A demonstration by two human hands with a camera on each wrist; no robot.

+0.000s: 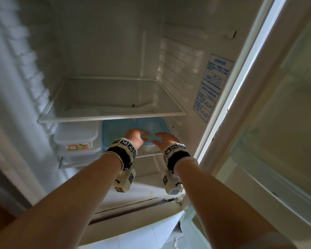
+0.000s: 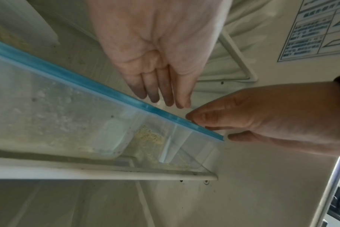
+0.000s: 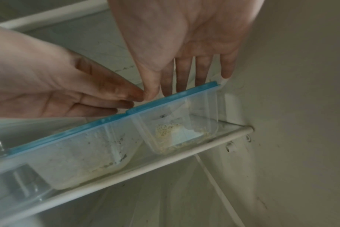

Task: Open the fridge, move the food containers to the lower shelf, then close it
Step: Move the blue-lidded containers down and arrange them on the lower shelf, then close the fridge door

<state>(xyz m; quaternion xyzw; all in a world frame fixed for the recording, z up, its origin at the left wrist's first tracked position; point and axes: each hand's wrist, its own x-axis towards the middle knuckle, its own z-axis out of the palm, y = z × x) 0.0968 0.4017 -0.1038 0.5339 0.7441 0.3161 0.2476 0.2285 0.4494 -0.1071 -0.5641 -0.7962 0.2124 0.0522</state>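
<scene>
Two clear food containers with blue lids stand side by side on the lower shelf [image 1: 75, 164] of the open fridge: one in the middle [image 1: 118, 130], one on the right [image 1: 151, 124]. My left hand [image 1: 136, 135] and right hand [image 1: 164, 139] reach in over the right container's lid, fingers straight and nothing gripped. In the left wrist view my left hand [image 2: 159, 53] points its fingers down at the blue lid [image 2: 87, 83]. In the right wrist view my right hand [image 3: 184, 38] lays straight fingers on the lid of the right container [image 3: 177, 122]. Whether the left fingers touch the lid I cannot tell.
Two white-lidded containers [image 1: 77, 135] are stacked at the left of the lower shelf. The glass upper shelf [image 1: 111, 116] above carries nothing. The fridge's right wall with a blue sticker [image 1: 212, 87] is close beside my right hand. The open door [image 1: 276, 123] stands to the right.
</scene>
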